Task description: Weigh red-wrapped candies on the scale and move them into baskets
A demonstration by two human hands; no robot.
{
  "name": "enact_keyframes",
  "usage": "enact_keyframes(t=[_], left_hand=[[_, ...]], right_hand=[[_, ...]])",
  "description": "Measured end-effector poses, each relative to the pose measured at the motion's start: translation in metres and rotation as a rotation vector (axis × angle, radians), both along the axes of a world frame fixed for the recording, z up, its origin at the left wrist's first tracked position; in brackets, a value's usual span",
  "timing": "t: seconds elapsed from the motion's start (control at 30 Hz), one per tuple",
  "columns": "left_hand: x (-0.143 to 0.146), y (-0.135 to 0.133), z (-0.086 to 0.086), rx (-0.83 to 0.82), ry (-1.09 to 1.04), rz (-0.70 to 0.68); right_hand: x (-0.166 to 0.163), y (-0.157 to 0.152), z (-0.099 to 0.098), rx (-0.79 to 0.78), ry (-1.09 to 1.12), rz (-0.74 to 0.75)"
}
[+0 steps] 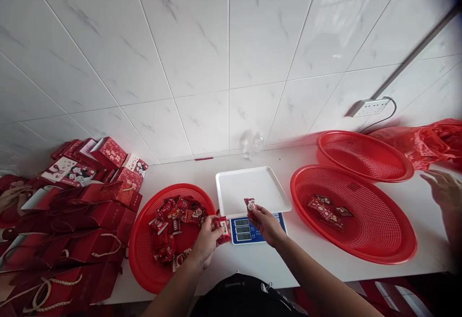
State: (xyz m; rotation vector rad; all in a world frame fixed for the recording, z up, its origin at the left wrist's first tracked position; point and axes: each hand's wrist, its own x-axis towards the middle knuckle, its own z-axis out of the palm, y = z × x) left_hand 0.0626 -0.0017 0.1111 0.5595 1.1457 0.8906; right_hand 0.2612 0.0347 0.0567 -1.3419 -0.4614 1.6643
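My right hand pinches a small red-and-white wrapped candy over the front edge of the white tray of a digital scale. My left hand is closed on red candy packets just left of the scale. It hovers over the right rim of a red mesh basket that holds several more red candies.
Two more red baskets lie to the right: the near basket holds a few packets, and the far basket overlaps it. Red gift boxes and bags are piled at left. Another person's hand reaches in at the right edge, near a red plastic bag.
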Motion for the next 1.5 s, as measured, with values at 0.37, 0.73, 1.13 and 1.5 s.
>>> enact_keyframes(t=[0.37, 0.73, 1.13, 1.5], left_hand=[[0.02, -0.008, -0.009, 0.143, 0.172, -0.223], [-0.026, 0.007, -0.037, 0.167, 0.425, -0.055], [-0.16, 0.0, -0.116, -0.114, 1.615, -0.138], [-0.163, 0.023, -0.123, -0.205, 1.588, -0.262]], right_hand=[[-0.014, -0.033, 0.031, 0.168, -0.074, 0.671], [0.016, -0.002, 0.018, -0.002, -0.179, 0.1], [0.014, -0.054, -0.012, 0.008, -0.374, 0.679], [0.006, -0.039, 0.006, 0.017, -0.415, 0.663]])
